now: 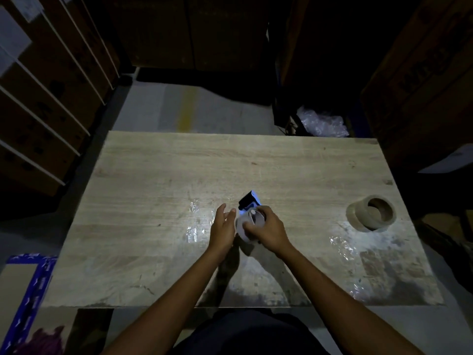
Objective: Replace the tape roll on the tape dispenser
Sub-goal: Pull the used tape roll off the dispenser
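Two bare forearms are reaching in from six o'clock over the near edge of the wooden table [158, 160], meeting just below the middle of the view. The left hand [222, 228] is lying flat against the nine o'clock side of a pale tape roll [243, 230], its fingers straight and spread rather than curled, so it is pressing without gripping. The right hand [266, 230] is coming in from three o'clock and its fingers are wrapping over the roll's upper rim; whether they are actually clamping it cannot be told in this dim light. The roll is sitting on the tape dispenser [248, 201], whose dark head with a blue-white edge is sticking out toward twelve o'clock beyond the fingertips. Well apart at three o'clock, a second tape roll [358, 213] with a brown core is lying flat on the table near its edge. Beyond the far edge, at one o'clock, crumpled clear plastic [320, 123] is lying on the floor.
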A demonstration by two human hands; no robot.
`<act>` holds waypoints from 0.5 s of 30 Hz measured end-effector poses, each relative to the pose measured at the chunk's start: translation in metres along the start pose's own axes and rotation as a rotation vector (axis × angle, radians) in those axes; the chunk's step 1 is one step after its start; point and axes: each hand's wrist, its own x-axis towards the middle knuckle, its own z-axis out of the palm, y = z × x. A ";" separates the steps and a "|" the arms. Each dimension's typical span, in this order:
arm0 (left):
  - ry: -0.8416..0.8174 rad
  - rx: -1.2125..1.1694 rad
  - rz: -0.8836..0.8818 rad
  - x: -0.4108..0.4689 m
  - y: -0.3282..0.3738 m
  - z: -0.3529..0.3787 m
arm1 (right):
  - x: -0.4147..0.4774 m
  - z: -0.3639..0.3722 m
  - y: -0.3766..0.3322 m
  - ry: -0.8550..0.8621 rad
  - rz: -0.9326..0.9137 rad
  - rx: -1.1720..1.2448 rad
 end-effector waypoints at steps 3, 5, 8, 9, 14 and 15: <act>-0.022 -0.101 0.063 -0.015 0.025 0.001 | -0.012 -0.012 -0.026 -0.031 -0.012 0.269; -0.023 -0.158 0.132 -0.023 0.038 0.003 | -0.019 -0.017 -0.041 -0.057 -0.029 0.402; 0.000 -0.224 0.224 -0.036 0.057 0.005 | -0.029 -0.022 -0.060 -0.064 0.001 0.709; 0.006 -0.225 0.264 -0.041 0.061 0.006 | -0.032 -0.024 -0.066 -0.070 0.037 0.816; 0.097 -0.152 0.423 -0.066 0.074 0.017 | -0.043 -0.035 -0.085 -0.161 0.154 1.154; 0.126 -0.124 0.447 -0.070 0.074 0.020 | -0.044 -0.036 -0.086 -0.173 0.155 1.199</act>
